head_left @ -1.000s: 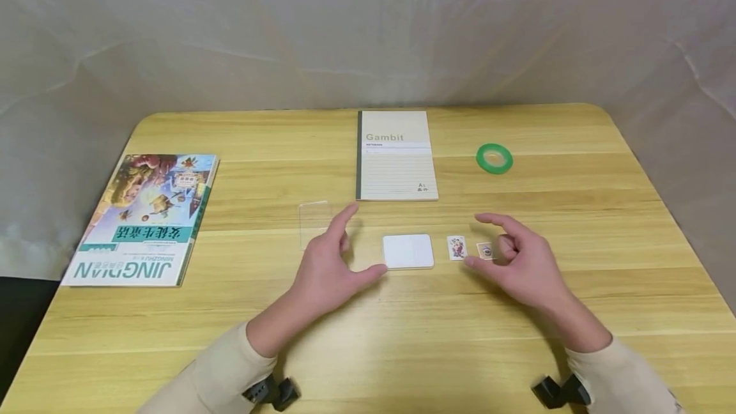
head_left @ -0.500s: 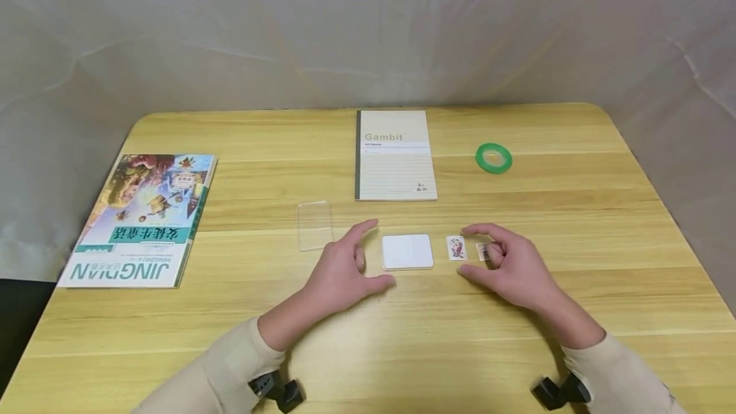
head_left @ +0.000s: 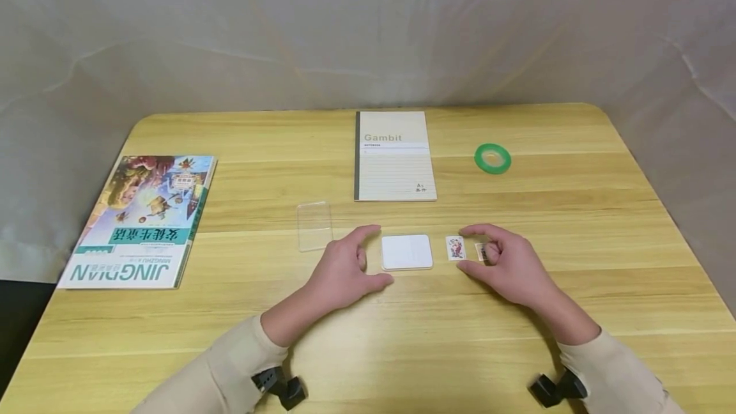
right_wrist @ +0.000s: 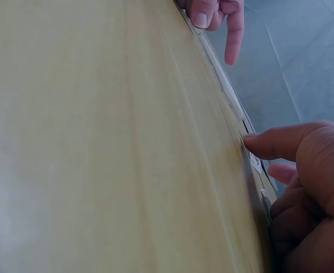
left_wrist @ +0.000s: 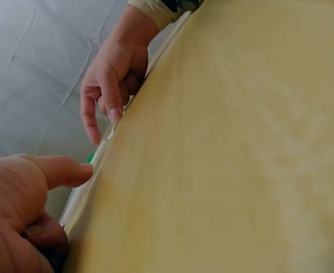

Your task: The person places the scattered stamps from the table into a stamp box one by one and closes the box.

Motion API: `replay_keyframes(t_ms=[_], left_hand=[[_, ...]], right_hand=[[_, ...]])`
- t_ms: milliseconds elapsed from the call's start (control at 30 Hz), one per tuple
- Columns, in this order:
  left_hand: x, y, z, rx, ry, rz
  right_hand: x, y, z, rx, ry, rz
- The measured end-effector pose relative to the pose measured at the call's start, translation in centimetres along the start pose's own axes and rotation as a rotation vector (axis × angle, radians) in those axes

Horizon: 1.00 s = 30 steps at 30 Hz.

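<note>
Both hands are sitting a little closer in than half a second ago, the shift being slight. In the centre of the head frame, the left hand (head_left: 344,268) is resting on the pale wooden bench (head_left: 402,350) with its fingers loosely spread and gripping nothing, thumb tip just beside the lower left corner of the white rounded rectangular card (head_left: 407,252). To the right of that card, the right hand (head_left: 506,264) is curling its fingers over the small brownish picture sticker (head_left: 480,251), forefinger arched above it and thumb lying below; whether it is actually pinching the sticker cannot be told. Between card and right hand, the small colourful figure sticker (head_left: 455,248) is lying flat and untouched. Left of centre, a clear plastic sleeve (head_left: 314,226) is lying near the left hand. Towards the upper middle, a cream lined notebook marked Gambit (head_left: 394,156) is lying, with a green tape ring (head_left: 492,158) at its right. At far left, a colourful illustrated paperback book (head_left: 140,217) is lying.
</note>
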State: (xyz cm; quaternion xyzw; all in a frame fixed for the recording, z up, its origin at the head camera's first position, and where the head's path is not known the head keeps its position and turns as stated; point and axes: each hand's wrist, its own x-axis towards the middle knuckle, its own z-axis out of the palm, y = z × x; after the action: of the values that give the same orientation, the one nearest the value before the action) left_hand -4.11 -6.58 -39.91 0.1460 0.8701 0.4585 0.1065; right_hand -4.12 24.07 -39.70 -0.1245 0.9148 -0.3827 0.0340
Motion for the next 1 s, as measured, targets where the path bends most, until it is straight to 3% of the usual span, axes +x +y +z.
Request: replay_keyframes(t_ms=[1000], left_hand=[[0.57,0.03,-0.04,0.045,-0.057,-0.003]], right_hand=[[0.34,-0.06,0.26,-0.034,-0.001,0.026]])
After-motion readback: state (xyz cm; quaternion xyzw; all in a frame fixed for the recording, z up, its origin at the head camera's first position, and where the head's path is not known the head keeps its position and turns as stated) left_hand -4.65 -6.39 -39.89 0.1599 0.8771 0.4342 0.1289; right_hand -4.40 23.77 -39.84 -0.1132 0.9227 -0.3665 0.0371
